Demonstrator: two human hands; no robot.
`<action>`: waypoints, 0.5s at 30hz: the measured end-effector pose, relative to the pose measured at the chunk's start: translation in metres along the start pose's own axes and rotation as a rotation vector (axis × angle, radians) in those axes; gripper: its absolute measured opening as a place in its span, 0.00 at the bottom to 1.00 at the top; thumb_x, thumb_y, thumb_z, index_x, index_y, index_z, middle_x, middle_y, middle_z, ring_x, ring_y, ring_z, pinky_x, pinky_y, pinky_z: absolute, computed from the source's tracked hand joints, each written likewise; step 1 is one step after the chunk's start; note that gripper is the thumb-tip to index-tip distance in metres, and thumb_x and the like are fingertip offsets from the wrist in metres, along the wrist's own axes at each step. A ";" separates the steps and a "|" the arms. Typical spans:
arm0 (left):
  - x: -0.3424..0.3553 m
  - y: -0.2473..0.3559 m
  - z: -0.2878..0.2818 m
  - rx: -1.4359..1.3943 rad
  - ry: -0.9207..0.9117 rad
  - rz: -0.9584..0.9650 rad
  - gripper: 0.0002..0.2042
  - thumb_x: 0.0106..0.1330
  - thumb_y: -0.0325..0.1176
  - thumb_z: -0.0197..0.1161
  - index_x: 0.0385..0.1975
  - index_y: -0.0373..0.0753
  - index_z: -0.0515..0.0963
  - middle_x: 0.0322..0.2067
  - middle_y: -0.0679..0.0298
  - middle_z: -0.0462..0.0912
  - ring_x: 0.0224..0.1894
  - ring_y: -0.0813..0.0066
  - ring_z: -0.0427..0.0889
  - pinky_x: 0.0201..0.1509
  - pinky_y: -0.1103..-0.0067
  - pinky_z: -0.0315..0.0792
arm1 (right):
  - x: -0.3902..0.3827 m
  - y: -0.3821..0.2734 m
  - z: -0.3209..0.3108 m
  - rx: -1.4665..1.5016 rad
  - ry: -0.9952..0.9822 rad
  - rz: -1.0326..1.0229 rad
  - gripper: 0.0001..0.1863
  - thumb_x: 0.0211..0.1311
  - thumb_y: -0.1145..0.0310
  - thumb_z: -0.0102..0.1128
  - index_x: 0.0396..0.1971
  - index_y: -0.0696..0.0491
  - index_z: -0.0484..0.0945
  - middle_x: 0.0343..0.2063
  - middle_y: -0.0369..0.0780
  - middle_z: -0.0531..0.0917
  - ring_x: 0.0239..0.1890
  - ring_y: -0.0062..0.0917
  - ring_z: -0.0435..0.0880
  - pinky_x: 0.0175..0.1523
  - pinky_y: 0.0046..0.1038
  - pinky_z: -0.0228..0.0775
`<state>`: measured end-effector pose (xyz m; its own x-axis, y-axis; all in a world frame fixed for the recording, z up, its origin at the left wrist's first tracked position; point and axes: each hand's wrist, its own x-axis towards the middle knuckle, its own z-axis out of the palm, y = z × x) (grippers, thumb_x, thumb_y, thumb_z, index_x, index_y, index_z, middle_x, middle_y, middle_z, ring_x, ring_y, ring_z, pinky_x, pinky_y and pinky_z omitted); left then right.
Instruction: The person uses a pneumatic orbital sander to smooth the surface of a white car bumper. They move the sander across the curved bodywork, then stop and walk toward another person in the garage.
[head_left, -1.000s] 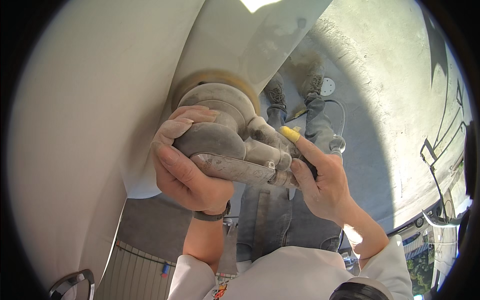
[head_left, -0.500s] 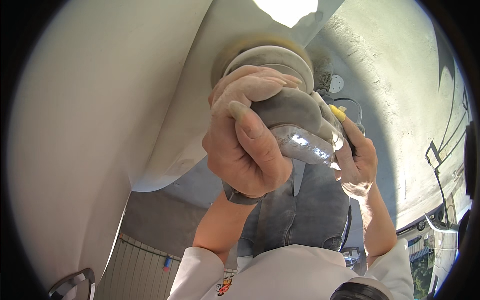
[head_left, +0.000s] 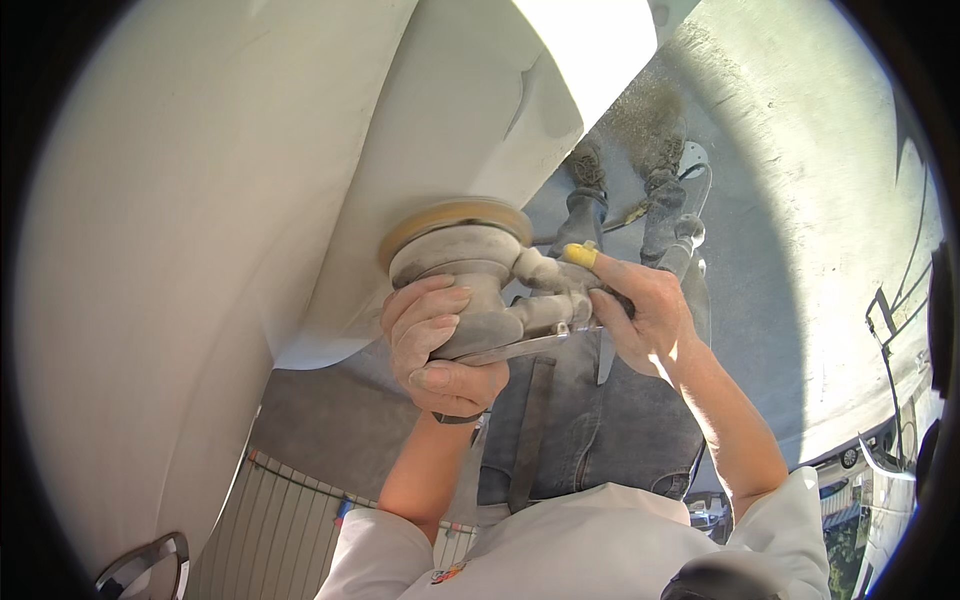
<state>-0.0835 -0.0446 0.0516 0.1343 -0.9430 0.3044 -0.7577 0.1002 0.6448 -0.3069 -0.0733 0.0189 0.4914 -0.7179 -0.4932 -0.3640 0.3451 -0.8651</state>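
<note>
Sander (head_left: pixel 487 290), one: we are holding it against the pale panel (head_left: pixel 455 120). Its rounded body (head_left: pixel 484 330) is showing dusty grey, its disc (head_left: pixel 455 214) tan. Our left hand (head_left: pixel 425 345) is gripping the body, our right hand (head_left: pixel 643 308) the tail (head_left: pixel 580 302).

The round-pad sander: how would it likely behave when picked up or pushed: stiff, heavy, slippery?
The sander is probably stiff: it shows no sag between the left hand and right hand. It likely feels heavier toward the pad, where it is bulkiest. Its smooth, dusty surface may make it somewhat slippery.
</note>
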 end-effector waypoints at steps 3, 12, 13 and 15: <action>0.045 0.017 0.059 -0.205 -0.034 0.056 0.20 0.87 0.42 0.36 0.48 0.35 0.74 0.38 0.56 0.86 0.40 0.56 0.86 0.55 0.62 0.79 | 0.003 0.013 -0.037 0.234 0.170 0.113 0.22 0.75 0.74 0.57 0.67 0.57 0.77 0.37 0.42 0.91 0.35 0.22 0.89 0.40 0.28 0.81; -0.034 -0.010 -0.024 0.029 -0.082 -0.027 0.18 0.85 0.42 0.35 0.41 0.43 0.73 0.38 0.62 0.88 0.42 0.57 0.87 0.51 0.62 0.77 | -0.012 0.029 0.048 0.032 -0.009 -0.051 0.24 0.69 0.72 0.65 0.64 0.52 0.79 0.33 0.44 0.87 0.30 0.38 0.85 0.36 0.35 0.77; -0.045 -0.015 -0.035 0.099 -0.082 -0.031 0.18 0.85 0.43 0.33 0.41 0.43 0.71 0.38 0.61 0.87 0.42 0.58 0.86 0.52 0.62 0.77 | -0.013 0.029 0.056 0.005 -0.132 0.023 0.26 0.65 0.75 0.66 0.64 0.51 0.79 0.34 0.46 0.86 0.31 0.43 0.85 0.37 0.36 0.77; -0.052 -0.018 -0.044 0.166 -0.090 -0.026 0.18 0.85 0.43 0.33 0.42 0.43 0.71 0.39 0.60 0.86 0.41 0.59 0.85 0.52 0.63 0.77 | -0.015 0.030 0.060 -0.053 -0.132 0.022 0.26 0.64 0.73 0.67 0.64 0.50 0.80 0.32 0.44 0.85 0.30 0.42 0.85 0.37 0.38 0.77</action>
<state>-0.0485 0.0170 0.0553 0.1026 -0.9700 0.2204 -0.8510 0.0291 0.5244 -0.2776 -0.0162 -0.0053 0.5811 -0.6234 -0.5231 -0.4153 0.3256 -0.8494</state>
